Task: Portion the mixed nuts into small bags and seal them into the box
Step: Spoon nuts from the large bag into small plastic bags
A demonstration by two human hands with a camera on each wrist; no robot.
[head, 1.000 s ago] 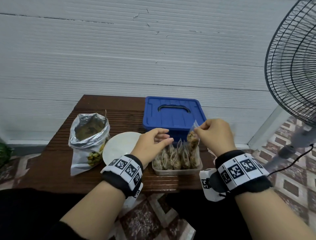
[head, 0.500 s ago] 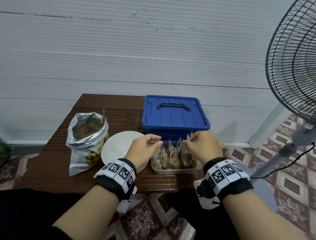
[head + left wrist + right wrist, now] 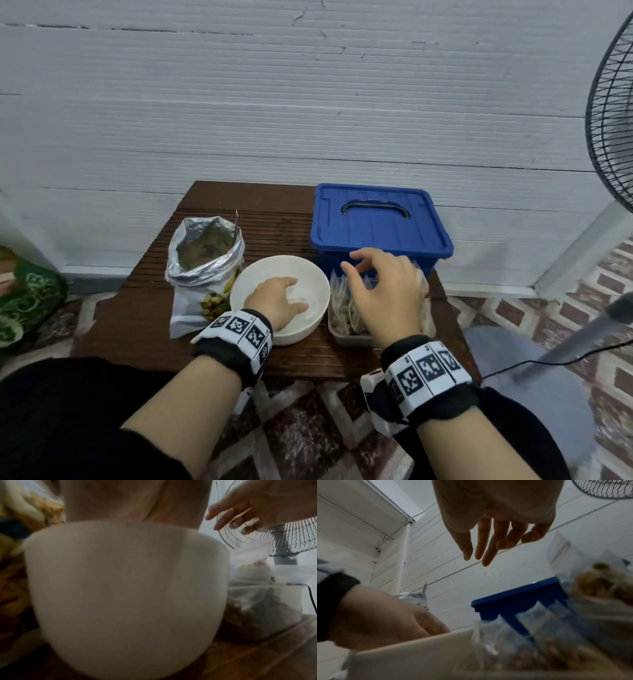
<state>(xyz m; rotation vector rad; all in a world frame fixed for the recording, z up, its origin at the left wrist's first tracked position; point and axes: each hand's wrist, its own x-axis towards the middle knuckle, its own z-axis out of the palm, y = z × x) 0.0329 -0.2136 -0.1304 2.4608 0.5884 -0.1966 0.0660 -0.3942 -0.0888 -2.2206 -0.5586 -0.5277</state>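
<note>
The left hand (image 3: 275,303) reaches into the white bowl (image 3: 310,274), its fingers hidden, so I cannot tell what it holds. The right hand (image 3: 383,291) hovers with loose, spread fingers, holding nothing, over the filled small bags (image 3: 339,305) standing in the clear tray (image 3: 346,339). A careless brush could topple the bags or nudge the tray off the table's (image 3: 144,318) near edge, and the blue box (image 3: 376,222) is lidded.

Each wrist carries a black padded band (image 3: 236,353) faced with white tiles bearing black square-coded markers. Dark sleeves (image 3: 68,421) cover the upper forearms. A white camera housing (image 3: 376,411) hangs beneath the right wrist.
</note>
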